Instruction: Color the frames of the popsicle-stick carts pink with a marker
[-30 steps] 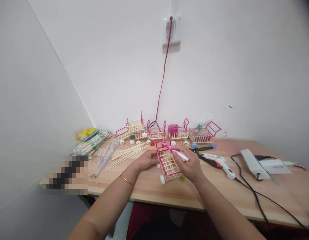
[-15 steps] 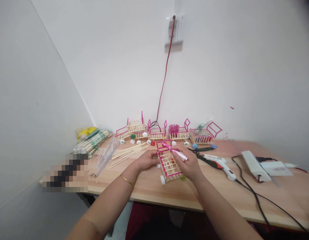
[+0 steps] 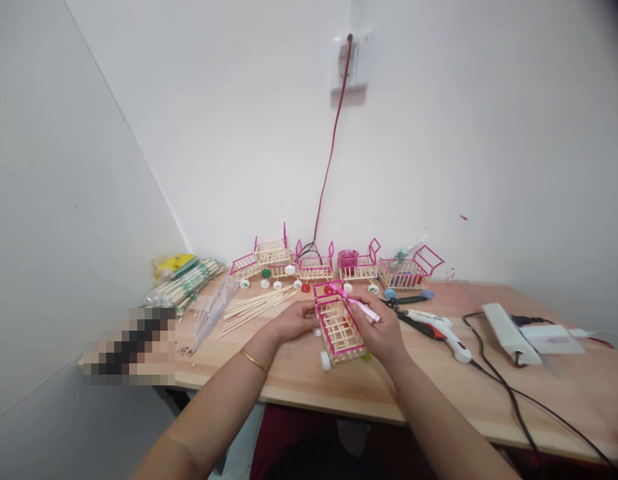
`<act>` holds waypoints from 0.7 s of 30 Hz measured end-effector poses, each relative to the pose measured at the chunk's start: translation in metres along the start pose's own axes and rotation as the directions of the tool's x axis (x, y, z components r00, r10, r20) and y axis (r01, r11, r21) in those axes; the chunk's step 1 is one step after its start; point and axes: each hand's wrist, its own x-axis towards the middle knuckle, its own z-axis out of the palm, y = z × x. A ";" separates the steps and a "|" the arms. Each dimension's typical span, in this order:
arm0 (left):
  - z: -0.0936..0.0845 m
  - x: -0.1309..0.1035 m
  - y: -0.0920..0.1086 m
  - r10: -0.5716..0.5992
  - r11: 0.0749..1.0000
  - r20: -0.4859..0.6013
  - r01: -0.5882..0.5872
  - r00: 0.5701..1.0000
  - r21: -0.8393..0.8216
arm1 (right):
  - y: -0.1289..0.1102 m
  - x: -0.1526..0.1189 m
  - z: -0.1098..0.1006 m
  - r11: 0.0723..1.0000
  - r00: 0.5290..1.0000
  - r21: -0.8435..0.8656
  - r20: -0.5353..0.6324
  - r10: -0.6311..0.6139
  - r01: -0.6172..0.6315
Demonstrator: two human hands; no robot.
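Observation:
A small cart built of bamboo sticks (image 3: 341, 337) stands tilted on the table in front of me, with magenta-coloured top rails, a magenta handle frame and bottle-cap wheels. My left hand (image 3: 299, 321) grips its far left side near the handle, fingertips partly hidden behind the sticks. In my right hand (image 3: 383, 327) is a pink-and-white marker (image 3: 361, 308), held like a pen. Its pink tip lies against the handle frame at the cart's far end. A white cap wheel (image 3: 325, 361) shows at the near left corner.
Several similar stick carts (image 3: 315, 268) line the wall, one bearing a pink cup (image 3: 348, 258). Loose bamboo sticks (image 3: 259, 308) and bagged sticks (image 3: 189, 287) lie left. Rightward are pliers (image 3: 423, 325), a white glue gun (image 3: 446, 333), a power strip (image 3: 511, 333) and black cables.
The marker's tip has shifted slightly right along the cart's handle frame, my right hand moving with it. My left hand and the cart stay nearly still.

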 end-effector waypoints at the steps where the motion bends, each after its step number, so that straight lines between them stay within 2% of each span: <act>1: 0.000 0.000 0.000 -0.003 1.000 0.003 0.003 1.000 -0.001 | 0.000 0.000 0.000 1.000 1.000 -0.001 -0.010 0.004 -0.004; 9: 0.001 0.000 0.003 -0.008 1.000 -0.001 0.008 1.000 -0.007 | 0.001 0.001 0.000 1.000 0.997 0.015 0.077 -0.010 0.008; 15: 0.001 -0.001 0.002 0.008 1.000 0.008 -0.008 1.000 -0.010 | 0.001 0.000 -0.001 0.999 0.999 0.006 0.019 0.050 -0.050; 21: 0.000 0.000 0.002 0.011 1.000 0.018 -0.010 1.000 -0.016 | -0.002 0.003 -0.002 0.999 0.993 0.029 0.117 0.011 -0.014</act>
